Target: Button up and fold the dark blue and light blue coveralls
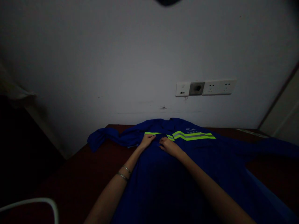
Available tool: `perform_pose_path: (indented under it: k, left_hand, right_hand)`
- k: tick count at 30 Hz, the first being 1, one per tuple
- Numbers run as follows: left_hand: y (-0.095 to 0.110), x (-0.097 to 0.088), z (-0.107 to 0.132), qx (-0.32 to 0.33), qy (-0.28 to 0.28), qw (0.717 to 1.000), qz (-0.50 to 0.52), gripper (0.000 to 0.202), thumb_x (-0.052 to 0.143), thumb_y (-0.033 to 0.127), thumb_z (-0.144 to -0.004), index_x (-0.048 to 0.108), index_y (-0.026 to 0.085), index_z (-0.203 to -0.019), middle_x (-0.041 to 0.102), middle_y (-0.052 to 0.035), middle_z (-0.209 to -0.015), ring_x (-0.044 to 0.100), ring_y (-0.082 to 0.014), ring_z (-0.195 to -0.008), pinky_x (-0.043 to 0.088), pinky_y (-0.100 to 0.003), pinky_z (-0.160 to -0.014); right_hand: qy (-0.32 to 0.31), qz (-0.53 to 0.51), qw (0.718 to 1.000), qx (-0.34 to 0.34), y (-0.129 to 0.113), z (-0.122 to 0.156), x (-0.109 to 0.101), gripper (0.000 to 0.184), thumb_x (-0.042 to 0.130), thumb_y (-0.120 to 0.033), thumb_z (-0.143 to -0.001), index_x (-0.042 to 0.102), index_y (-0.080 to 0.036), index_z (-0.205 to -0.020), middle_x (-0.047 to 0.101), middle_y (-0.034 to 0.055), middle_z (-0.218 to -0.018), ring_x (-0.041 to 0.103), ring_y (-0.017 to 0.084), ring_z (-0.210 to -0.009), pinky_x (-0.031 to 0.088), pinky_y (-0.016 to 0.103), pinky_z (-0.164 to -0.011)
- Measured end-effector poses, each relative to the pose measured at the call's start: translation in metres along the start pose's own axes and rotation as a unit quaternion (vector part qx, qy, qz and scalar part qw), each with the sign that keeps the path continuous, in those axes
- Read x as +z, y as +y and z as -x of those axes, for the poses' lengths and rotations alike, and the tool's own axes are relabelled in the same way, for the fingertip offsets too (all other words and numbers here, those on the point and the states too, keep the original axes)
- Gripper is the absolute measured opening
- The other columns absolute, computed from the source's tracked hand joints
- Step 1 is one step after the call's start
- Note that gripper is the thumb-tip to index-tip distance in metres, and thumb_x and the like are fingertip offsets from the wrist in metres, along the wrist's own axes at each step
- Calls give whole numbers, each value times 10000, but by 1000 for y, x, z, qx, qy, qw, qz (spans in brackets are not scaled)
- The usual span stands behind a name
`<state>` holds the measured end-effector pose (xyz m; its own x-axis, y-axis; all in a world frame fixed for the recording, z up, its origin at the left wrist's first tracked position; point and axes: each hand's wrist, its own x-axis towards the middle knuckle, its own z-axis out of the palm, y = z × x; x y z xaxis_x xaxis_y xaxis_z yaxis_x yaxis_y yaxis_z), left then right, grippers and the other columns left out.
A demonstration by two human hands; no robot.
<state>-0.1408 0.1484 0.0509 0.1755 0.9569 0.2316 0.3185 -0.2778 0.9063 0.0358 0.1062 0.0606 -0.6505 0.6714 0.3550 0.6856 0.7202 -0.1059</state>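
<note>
A blue work jacket (198,168) with yellow-green and grey reflective strips lies spread on a dark red-brown table, its collar toward the wall. My left hand (147,140) is closed on the jacket's front, at the left end of the strip. Just to its right, my right hand (168,146) pinches the front edge with curled fingers, beside the right reflective strip (193,136). Dark cloth lies between the two hands. Whether a button or other fastener is in the fingers is too dark to make out.
The table (70,180) meets a pale wall (116,62). Wall sockets (218,87) and a switch panel sit above the jacket's right shoulder. One sleeve (105,137) stretches left, the other right. A white curved tube or cable (44,199) shows at lower left.
</note>
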Motion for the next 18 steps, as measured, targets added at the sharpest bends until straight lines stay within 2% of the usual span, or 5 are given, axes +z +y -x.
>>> perform_pose_path:
  k: [5, 8, 13, 18]
  left_hand:
    - [2, 0, 0, 13, 4, 1000, 1, 424, 554, 497, -650, 434, 153, -434, 313, 59, -429, 268, -69, -450, 188, -218, -465]
    - [5, 1, 1, 1, 12, 1000, 8, 408, 564, 464, -652, 424, 155, -425, 315, 62, -426, 270, -67, -444, 188, -216, -460]
    - [9, 5, 4, -25, 28, 999, 16, 376, 575, 399, -660, 430, 151, -417, 327, 62, -416, 281, -64, -434, 191, -215, -449]
    - [11, 8, 5, -19, 44, 999, 15, 336, 576, 363, -660, 479, 138, -429, 352, 60, -415, 291, -64, -440, 199, -215, -455]
  right_hand:
    - [9, 69, 997, -20, -5, 1, 0, 200, 434, -165, -847, 629, -128, -826, 589, 103, -859, 514, 190, -841, 410, 286, -752]
    - [11, 87, 996, -22, -7, 1, -1, 236, 398, -154, -864, 625, -132, -803, 587, 104, -828, 515, 187, -808, 408, 284, -724]
    - [10, 115, 993, -12, -8, 0, -1, 198, 421, -158, -851, 612, -134, -804, 589, 108, -831, 519, 204, -819, 406, 285, -688]
    - [33, 113, 993, 17, -10, 1, -1, 193, 398, -184, -864, 587, -144, -865, 589, 102, -877, 535, 202, -829, 401, 278, -673]
